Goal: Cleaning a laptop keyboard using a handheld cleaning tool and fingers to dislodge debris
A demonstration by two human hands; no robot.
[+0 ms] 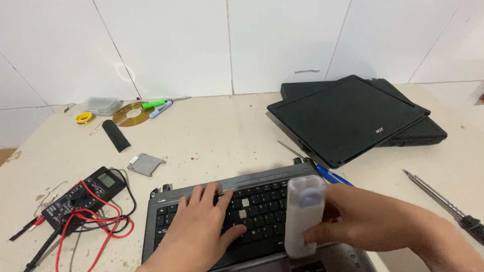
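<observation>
On the desk point(217, 136) at six o'clock lies your laptop base point(252, 216), grey-framed with black keys, two keys missing and pale gaps showing. Your left hand point(199, 226) rests flat on the keys, grip empty. At four o'clock, your right hand point(363, 221) grips a white oblong bottle point(304, 214), upright over the keyboard's right edge.

Grey multimeter screen point(106, 179) — far left
</observation>
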